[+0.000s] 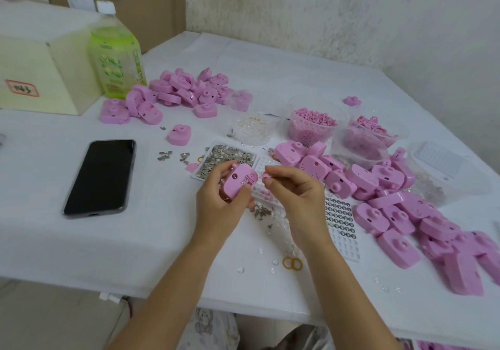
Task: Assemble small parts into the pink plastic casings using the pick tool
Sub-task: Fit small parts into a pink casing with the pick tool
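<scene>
Hard to make out what the right hand (295, 195) has: its fingers (273, 170) are pinched tight on a tiny pink bit (266, 178), too small to identify, just beside the casing. The left hand (219, 203) hides much of that pink casing (239, 180), fingers curled round it, holding it above the worktop (162, 241) with its open back tilted up. Both forearms are cut off by the bottom edge, and a far tub (449, 171) on the right is blurred.

On to the containers. A flat tray (227, 157) under the hands holds a heap of small grey metal pieces. A clear tub (311, 125) is filled with pink pellets, another (251, 128) holds clear beads and yellow rings, and a third (370, 130) holds flat pink pieces.

Smooth, rounded pink plastic shells lie in one pile (392, 201) to the right and another (184, 90) at the back. A glossy black phone (100, 176) lies flat on the white cloth, a green bottle (116, 52) stands upright beside a cream box (40, 74), and a sheet of round stickers (341, 214) lies near the right wrist.
</scene>
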